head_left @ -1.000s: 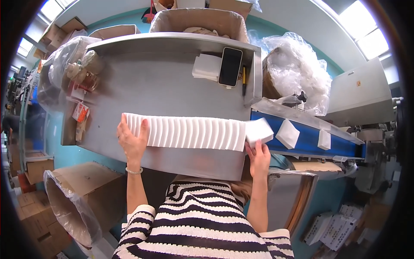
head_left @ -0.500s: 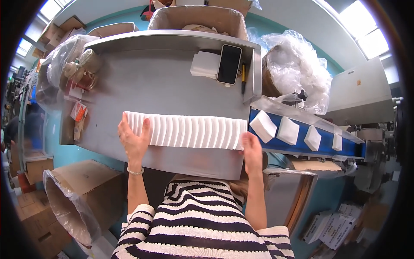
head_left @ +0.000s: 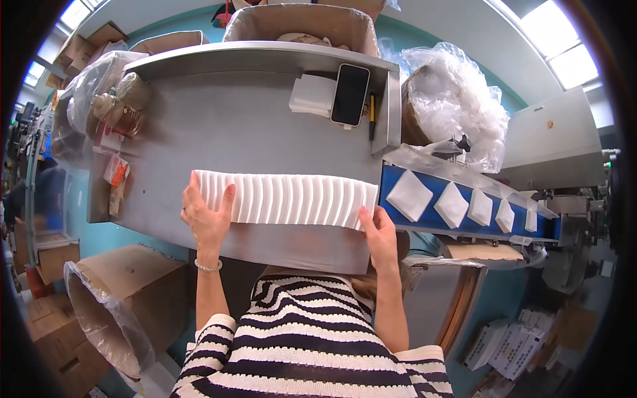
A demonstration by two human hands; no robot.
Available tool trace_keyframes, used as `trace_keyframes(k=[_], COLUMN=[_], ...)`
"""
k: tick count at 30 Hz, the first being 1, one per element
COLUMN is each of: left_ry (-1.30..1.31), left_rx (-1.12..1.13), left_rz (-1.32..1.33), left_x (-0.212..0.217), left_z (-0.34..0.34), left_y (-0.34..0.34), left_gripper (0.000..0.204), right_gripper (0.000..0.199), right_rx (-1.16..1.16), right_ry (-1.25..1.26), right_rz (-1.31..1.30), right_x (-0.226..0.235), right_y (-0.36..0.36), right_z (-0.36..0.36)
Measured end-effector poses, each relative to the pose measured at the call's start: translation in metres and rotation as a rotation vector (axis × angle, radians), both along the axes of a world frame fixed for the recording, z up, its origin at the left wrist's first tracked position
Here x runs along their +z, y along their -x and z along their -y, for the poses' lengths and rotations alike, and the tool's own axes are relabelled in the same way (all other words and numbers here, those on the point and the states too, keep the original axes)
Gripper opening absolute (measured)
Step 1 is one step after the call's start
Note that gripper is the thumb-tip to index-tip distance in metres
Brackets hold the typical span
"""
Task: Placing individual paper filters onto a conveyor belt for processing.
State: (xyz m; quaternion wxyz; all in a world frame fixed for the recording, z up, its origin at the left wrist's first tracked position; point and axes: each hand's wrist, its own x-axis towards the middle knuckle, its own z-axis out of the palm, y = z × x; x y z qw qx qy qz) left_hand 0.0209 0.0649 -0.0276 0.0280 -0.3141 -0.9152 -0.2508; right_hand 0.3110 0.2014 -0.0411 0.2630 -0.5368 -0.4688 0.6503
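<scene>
A long row of white folded napkins (head_left: 285, 200) stands on edge on the grey metal table, packed face to face. At its left end, my left hand (head_left: 209, 215) grips it, thumb on the near side and fingers around the end. My right hand (head_left: 380, 235) holds the right end, with its thumb against the near side and its fingers partly hidden behind. Just right of that hand, several single white napkins (head_left: 410, 196) lie spaced apart on a blue conveyor belt (head_left: 432, 213).
Toward the table's back right are a phone (head_left: 350, 94), a small napkin stack (head_left: 312, 94) and a yellow-black pen (head_left: 372, 118). Raised metal walls (head_left: 259, 48) edge the table. A plastic-lined carton (head_left: 126, 298) stands at lower left; clear plastic bags (head_left: 458, 99) bulge beyond the belt.
My right hand has shifted slightly left and turned, its thumb now on the row's near side. The row looks a little shorter. Napkins on the belt have changed position, with another showing.
</scene>
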Motion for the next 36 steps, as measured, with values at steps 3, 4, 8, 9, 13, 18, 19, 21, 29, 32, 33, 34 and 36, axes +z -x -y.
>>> trace_keyframes(k=[3, 4, 8, 9, 13, 18, 19, 21, 29, 32, 33, 34, 36], left_ry=[-0.016, -0.036, -0.152, -0.147, -0.136, -0.138, -0.134, -0.120, -0.153, -0.164, -0.171, -0.171, -0.184], left_rx=[-0.022, -0.050, -0.140, -0.141, -0.119, -0.157, -0.155, -0.173, -0.144, -0.175, -0.198, -0.204, -0.230], left_rz=[-0.010, 0.009, 0.077, 0.079, 0.009, 0.050, 0.048, 0.046, 0.061, 0.110, 0.147, 0.148, 0.135], left_x=[0.000, 0.000, 0.003, 0.002, -0.001, 0.000, 0.000, 0.001, 0.001, 0.006, 0.006, 0.005, 0.003], left_z=[-0.003, -0.004, -0.009, -0.006, -0.006, -0.011, -0.011, -0.013, -0.013, -0.015, -0.016, -0.016, -0.015], left_y=[0.000, -0.001, -0.005, -0.004, -0.006, -0.008, -0.008, -0.010, -0.008, -0.011, -0.012, -0.013, -0.014], left_gripper=[0.085, 0.085, 0.084, 0.084, 0.085, 0.084, 0.084, 0.083, 0.082, 0.083, 0.083, 0.083, 0.086], right_gripper=[0.026, 0.025, 0.038, 0.044, 0.039, 0.021, 0.018, 0.022, 0.029, 0.030, 0.030, 0.030, 0.041], right_rx=[-0.143, -0.262, -0.291, -0.132, -0.046, -0.205, -0.079, -0.048, -0.136, -0.329, -0.364, -0.400, -0.188], right_ry=[0.202, 0.185, 0.007, -0.050, 0.115, 0.076, -0.061, -0.194, 0.420, 0.300, 0.242, 0.184, 0.014], right_rz=[-0.179, -0.210, -0.132, 0.066, -0.062, -0.025, 0.153, 0.220, -0.285, -0.307, -0.289, -0.271, -0.004], right_x=[-0.021, -0.023, -0.027, -0.009, -0.007, -0.006, 0.001, 0.014, -0.006, -0.018, -0.023, -0.027, -0.016], right_y=[-0.034, -0.036, -0.020, -0.004, -0.007, -0.032, -0.033, -0.025, -0.023, -0.041, -0.043, -0.044, -0.022], right_z=[-0.004, -0.004, -0.007, -0.005, -0.001, -0.012, -0.015, -0.018, -0.011, -0.002, -0.005, -0.011, -0.011])
